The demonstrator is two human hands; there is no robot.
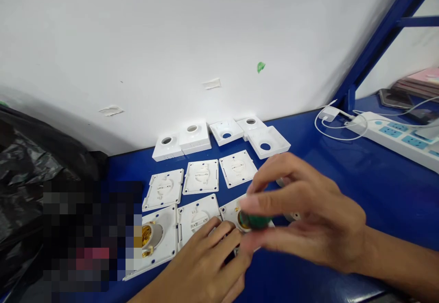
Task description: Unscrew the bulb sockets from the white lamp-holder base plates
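Note:
My right hand [302, 207] pinches a round green object [255, 221], blurred by motion, over the brass-lined socket of a white plate [229, 208]. My left hand [209, 262] lies palm down at the near edge of that plate; its fingers are bent close together, and what is under the fingertips is hidden. Left of it sits a white plate [168, 243] with a round holder and brass parts [147, 235]. Between them is a flat white plate [197, 211], partly covered by my left hand. Behind stand three more flat plates [164, 188], [201, 176], [238, 168].
White square covers [195, 140] with round holes line the wall. A black plastic bag [44, 156] fills the left side. At the right are a power strip [404, 136], a white cable and charger [329, 113], a phone [394, 98] and a blue metal frame [373, 33].

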